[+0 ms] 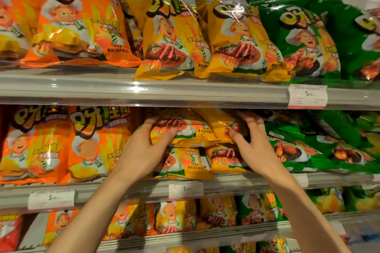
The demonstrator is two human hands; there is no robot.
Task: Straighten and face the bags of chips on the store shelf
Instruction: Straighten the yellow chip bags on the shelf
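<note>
Orange bags (61, 146) stand upright at left of middle shelf (131, 188), apart from hands. Left hand (144, 150) reaches up from below, thumb and curled fingers gripping upper yellow bag (178, 129), which lies tipped atop front yellow bag (183, 162). Right hand (253, 146) just beside it, fingers spread and curled over second yellow bag (224, 127), also tilted. Both top bags sit close under upper shelf rail (185, 94). Green bags (320, 146) slump at right, near right hand.
</note>
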